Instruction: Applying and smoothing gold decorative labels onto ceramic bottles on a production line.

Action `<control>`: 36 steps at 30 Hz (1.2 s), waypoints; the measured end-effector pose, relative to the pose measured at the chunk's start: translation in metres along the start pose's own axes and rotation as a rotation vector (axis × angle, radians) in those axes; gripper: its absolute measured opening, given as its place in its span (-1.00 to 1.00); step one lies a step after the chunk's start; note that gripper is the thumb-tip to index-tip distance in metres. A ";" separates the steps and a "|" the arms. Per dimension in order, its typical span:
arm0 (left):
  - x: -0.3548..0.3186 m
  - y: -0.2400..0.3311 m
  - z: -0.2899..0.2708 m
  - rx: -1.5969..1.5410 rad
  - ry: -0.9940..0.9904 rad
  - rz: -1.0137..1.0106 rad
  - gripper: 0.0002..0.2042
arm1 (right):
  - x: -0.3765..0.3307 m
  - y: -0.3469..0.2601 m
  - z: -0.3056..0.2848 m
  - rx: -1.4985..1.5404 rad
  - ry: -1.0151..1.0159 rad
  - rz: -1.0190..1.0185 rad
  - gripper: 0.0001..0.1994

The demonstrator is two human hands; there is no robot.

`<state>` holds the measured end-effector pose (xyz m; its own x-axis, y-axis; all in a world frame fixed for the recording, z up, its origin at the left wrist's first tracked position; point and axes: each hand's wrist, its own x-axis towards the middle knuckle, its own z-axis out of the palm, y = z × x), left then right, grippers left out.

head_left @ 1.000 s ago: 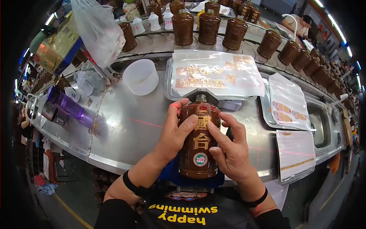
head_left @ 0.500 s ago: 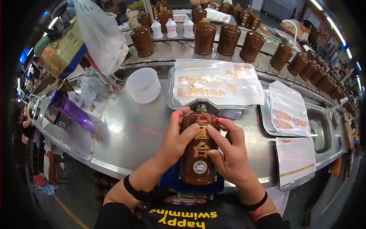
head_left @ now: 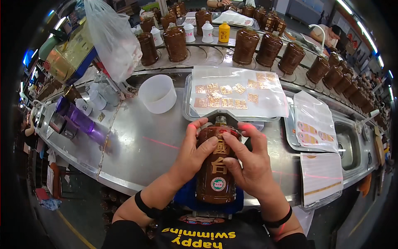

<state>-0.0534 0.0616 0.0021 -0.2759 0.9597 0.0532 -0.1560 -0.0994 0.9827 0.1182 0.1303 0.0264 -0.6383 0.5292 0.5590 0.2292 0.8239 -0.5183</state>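
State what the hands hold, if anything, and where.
The brown bottle, by its upper body: left hand around its left side, right hand touching its upper front.

Head view of the two upper limbs: the left forearm (head_left: 132, 211) and right forearm (head_left: 291, 226) enter from below and converge toward the midline, bringing both bare hands face to face at nearly equal height. In the left hand (head_left: 187, 154), the thumb (head_left: 207, 148) slants inward and upward, parted from the raised index finger (head_left: 197, 124), whose tip is lit red. In the right hand (head_left: 255, 164), the index finger (head_left: 238, 146) angles inward, the thumb (head_left: 234, 167) lies below it, and the middle finger (head_left: 258, 136) is bent, likewise reddened by light
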 end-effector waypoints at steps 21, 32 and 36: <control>0.013 -0.021 -0.025 0.047 0.062 0.133 -0.53 | 0.053 0.036 0.038 0.270 0.019 0.094 -0.90; 0.008 -0.017 -0.034 0.180 0.121 0.438 -0.61 | 0.033 0.030 0.022 0.095 0.102 -0.092 -0.72; 0.010 -0.010 -0.040 0.458 0.112 0.610 -0.62 | 0.019 0.029 0.024 0.048 0.045 -0.115 -0.67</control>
<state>-0.0921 0.0614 -0.0143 -0.2853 0.7350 0.6151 0.4562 -0.4603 0.7616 0.0948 0.1593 0.0071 -0.6248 0.4414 0.6441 0.1204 0.8695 -0.4790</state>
